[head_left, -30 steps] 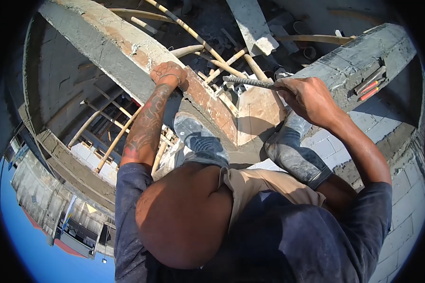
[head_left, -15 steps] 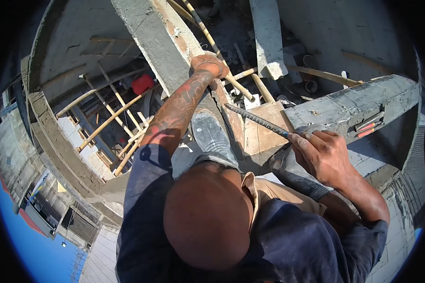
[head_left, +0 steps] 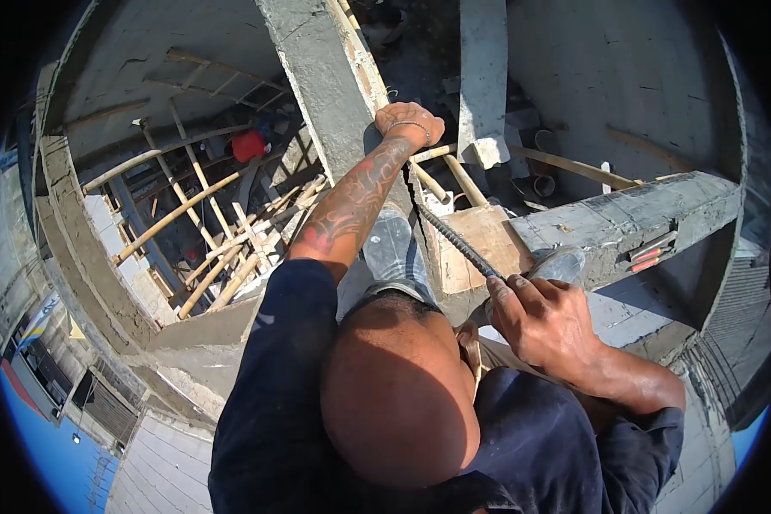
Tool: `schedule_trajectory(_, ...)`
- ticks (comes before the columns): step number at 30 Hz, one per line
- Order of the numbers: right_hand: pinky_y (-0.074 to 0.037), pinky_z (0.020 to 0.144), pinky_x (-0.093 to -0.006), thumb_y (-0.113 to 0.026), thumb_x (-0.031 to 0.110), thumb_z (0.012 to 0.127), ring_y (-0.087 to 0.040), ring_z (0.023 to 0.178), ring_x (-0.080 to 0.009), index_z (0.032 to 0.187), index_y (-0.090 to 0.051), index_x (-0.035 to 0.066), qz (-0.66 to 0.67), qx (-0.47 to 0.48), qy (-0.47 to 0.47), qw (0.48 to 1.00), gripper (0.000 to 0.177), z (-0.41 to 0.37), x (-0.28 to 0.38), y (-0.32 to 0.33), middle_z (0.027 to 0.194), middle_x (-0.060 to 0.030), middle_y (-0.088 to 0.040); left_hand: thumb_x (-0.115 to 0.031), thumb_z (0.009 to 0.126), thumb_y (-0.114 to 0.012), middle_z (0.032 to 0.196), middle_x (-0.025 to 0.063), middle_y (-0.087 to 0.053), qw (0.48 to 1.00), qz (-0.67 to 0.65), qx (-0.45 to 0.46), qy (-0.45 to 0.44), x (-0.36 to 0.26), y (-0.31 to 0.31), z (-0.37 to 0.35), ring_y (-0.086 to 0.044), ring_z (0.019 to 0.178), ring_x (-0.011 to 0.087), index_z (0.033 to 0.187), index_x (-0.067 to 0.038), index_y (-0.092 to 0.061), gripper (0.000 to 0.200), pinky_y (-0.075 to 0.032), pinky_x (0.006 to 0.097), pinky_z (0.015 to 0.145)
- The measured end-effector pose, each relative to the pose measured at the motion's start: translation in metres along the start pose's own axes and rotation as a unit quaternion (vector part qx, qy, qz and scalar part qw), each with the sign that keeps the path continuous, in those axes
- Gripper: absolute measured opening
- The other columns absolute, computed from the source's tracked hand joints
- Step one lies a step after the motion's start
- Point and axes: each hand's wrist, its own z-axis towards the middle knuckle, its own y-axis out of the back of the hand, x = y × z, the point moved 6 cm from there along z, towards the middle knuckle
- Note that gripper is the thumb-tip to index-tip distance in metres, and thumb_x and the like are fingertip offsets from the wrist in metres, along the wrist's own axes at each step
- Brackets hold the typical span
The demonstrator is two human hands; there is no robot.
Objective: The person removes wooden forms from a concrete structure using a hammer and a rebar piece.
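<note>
Concrete beam point(head_left: 625, 214) — red-tipped rods point(head_left: 653, 254)

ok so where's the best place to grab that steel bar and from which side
Near end, where the right hand has it, coming from the near right with a full fist, I'd say. The steel bar is straight, thin and ribbed, slanting over the board with its far tip at the dark crack, so the near end looks freest.

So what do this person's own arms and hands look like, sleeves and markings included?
Both hands are bare: left, right. The sleeves are dark navy and short, the left and right each leaving the forearm bare. A patterned tattoo with red patches covers the left forearm; a thin bracelet circles that wrist. No tattoo shows on the right.
</note>
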Motion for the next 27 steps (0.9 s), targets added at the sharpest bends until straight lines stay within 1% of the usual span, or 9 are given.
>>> schedule_trajectory(10,-0.045,0.042,-0.0268,-0.058,0.011,0.066,-0.058,0.055,-0.0172,0.086,-0.059,-0.004,-0.057,0.016,-0.008,0.998,0.025,0.023,0.024,-0.008,0.061,-0.0086,-0.055,-0.039,0.073,-0.044,0.088,0.0136,-0.064,0.999,-0.002,-0.035,0.004,-0.001,0.0,0.002,-0.059,0.085,0.0283,0.086,-0.002,-0.066,0.045,-0.041,0.0383,0.07)
schedule_trajectory(12,-0.044,0.043,-0.025,-0.057,0.011,0.066,-0.058,0.056,-0.0156,0.078,-0.059,-0.002,-0.105,0.1,0.008,0.989,0.018,0.04,0.034,-0.014,0.058,-0.0068,-0.054,-0.039,0.074,-0.043,0.09,0.0131,-0.064,1.0,-0.013,-0.024,-0.005,0.0,-0.002,0.004,-0.059,0.085,0.0282,0.086,-0.002,-0.066,0.045,-0.041,0.0385,0.07)
schedule_trajectory(14,-0.046,0.044,-0.0288,-0.056,0.011,0.068,-0.06,0.054,-0.0212,0.09,-0.058,-0.007,-0.075,0.092,0.017,0.993,0.028,0.06,0.04,-0.02,0.064,-0.0142,-0.058,-0.039,0.074,-0.043,0.091,0.0125,-0.064,0.999,-0.022,-0.015,-0.018,-0.001,-0.002,0.005,-0.059,0.085,0.0281,0.086,-0.002,-0.066,0.045,-0.04,0.0388,0.07)
schedule_trajectory(17,-0.047,0.044,-0.0283,-0.056,0.01,0.067,-0.061,0.055,-0.02,0.075,-0.058,-0.003,-0.06,0.079,0.044,0.994,0.015,0.076,0.044,-0.026,0.062,-0.0117,-0.058,-0.04,0.075,-0.042,0.093,0.0121,-0.063,0.999,0.002,-0.023,-0.034,0.0,-0.002,0.003,-0.059,0.084,0.0284,0.088,-0.002,-0.066,0.047,-0.04,0.0381,0.068)
schedule_trajectory(19,-0.047,0.044,-0.0281,-0.056,0.01,0.067,-0.061,0.055,-0.0196,0.075,-0.059,-0.002,-0.057,0.07,0.037,0.995,0.014,0.085,0.043,-0.034,0.061,-0.0108,-0.058,-0.041,0.076,-0.042,0.099,0.0137,-0.062,0.999,-0.01,0.021,-0.04,-0.002,0.001,-0.001,-0.059,0.09,0.0287,0.094,-0.002,-0.065,0.049,-0.042,0.0387,0.072)
schedule_trajectory(22,-0.047,0.044,-0.0292,-0.056,0.01,0.068,-0.061,0.053,-0.0198,0.073,-0.059,-0.001,-0.047,0.049,0.018,0.998,0.012,0.094,0.03,-0.032,0.058,-0.0102,-0.058,-0.043,0.077,-0.041,0.101,0.0154,-0.062,0.999,-0.001,-0.009,-0.052,-0.003,-0.001,0.004,-0.059,0.097,0.0279,0.096,-0.003,-0.065,0.051,-0.043,0.0395,0.079)
schedule_trajectory(24,-0.046,0.045,-0.0319,-0.056,0.01,0.069,-0.061,0.052,-0.0228,0.074,-0.059,0.0,-0.051,0.052,-0.008,0.997,0.012,0.091,0.003,-0.03,0.059,-0.0116,-0.058,-0.043,0.075,-0.047,0.102,0.0164,-0.062,0.999,-0.023,-0.015,-0.043,-0.003,-0.001,0.004,-0.058,0.102,0.0272,0.096,-0.003,-0.065,0.049,-0.044,0.0394,0.085)
schedule_trajectory(26,-0.046,0.046,-0.035,-0.055,0.011,0.072,-0.06,0.052,-0.0264,0.074,-0.059,0.001,-0.045,0.066,-0.058,0.995,0.01,0.077,-0.046,-0.026,0.06,-0.0126,-0.058,-0.033,0.071,-0.057,0.091,0.0119,-0.065,0.997,0.019,0.012,-0.08,-0.007,0.007,-0.017,-0.061,0.091,0.0241,0.089,-0.005,-0.067,0.035,-0.046,0.0364,0.077)
schedule_trajectory(27,-0.046,0.046,-0.035,-0.055,0.011,0.072,-0.06,0.052,-0.0264,0.074,-0.059,0.001,-0.044,0.065,-0.058,0.995,0.01,0.072,-0.054,-0.026,0.06,-0.0126,-0.058,-0.032,0.069,-0.062,0.092,0.0126,-0.065,0.985,0.038,-0.019,-0.169,-0.009,0.003,-0.025,-0.061,0.092,0.025,0.09,-0.003,-0.066,0.036,-0.047,0.0364,0.081)
